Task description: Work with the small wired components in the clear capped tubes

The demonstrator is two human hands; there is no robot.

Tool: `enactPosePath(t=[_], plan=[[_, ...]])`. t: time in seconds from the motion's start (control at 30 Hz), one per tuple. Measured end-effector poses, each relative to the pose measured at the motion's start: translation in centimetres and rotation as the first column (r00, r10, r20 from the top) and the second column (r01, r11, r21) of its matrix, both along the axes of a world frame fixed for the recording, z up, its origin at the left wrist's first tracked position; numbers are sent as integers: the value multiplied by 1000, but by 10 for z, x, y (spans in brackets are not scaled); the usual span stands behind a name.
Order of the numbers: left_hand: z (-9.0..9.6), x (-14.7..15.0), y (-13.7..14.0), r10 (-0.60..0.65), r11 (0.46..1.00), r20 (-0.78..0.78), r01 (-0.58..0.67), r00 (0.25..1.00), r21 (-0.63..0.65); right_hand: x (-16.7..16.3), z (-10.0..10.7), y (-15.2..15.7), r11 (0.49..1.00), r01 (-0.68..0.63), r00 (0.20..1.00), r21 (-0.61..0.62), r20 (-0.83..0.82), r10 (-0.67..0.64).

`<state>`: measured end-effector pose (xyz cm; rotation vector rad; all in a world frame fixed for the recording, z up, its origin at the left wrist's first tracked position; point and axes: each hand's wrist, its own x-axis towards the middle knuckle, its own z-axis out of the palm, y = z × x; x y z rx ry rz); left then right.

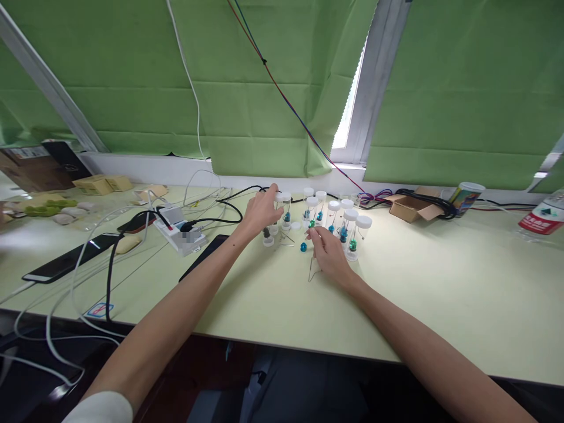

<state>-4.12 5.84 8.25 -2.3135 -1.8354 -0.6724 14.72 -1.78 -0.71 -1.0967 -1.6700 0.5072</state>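
My left hand (259, 212) reaches to the back of the table, fingers closed around a clear vial (279, 205) with a white cap. Beside it stands another vial (286, 208) with a blue piece inside. My right hand (329, 254) is pinched beside a small green piece (312, 224); what its fingertips hold is too small to make out. A thin bent metal wire (311, 271) shows just below that hand. Between my hands a round blue piece (303, 247) and a loose white cap (295, 225) lie on the table.
Several white-capped vials (363, 223) with blue or green pieces stand around my right hand. A power strip (180, 232), cables and phones (73, 257) cover the left side. An open cardboard box (412, 207), a can (466, 197) and a bottle (544, 218) are at right.
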Motion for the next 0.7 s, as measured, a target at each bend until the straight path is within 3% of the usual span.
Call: enactPosePath(t=[0.3, 0.43, 0.57, 0.7], plan=[[3, 2, 3, 61, 997, -101, -66, 993, -47, 0, -3, -2, 997, -19, 993, 79, 119, 9], [3, 2, 4, 44, 997, -78, -49, 996, -59, -8, -7, -12, 984, -118, 965, 133, 249, 82], [1, 1, 5, 12, 1000, -48, -12, 999, -5, -20, -12, -23, 942, -271, 886, 198, 433, 164], [3, 1, 5, 6, 999, -26, -5, 1000, 42, -23, -18, -25, 930, -259, 868, 262, 485, 105]])
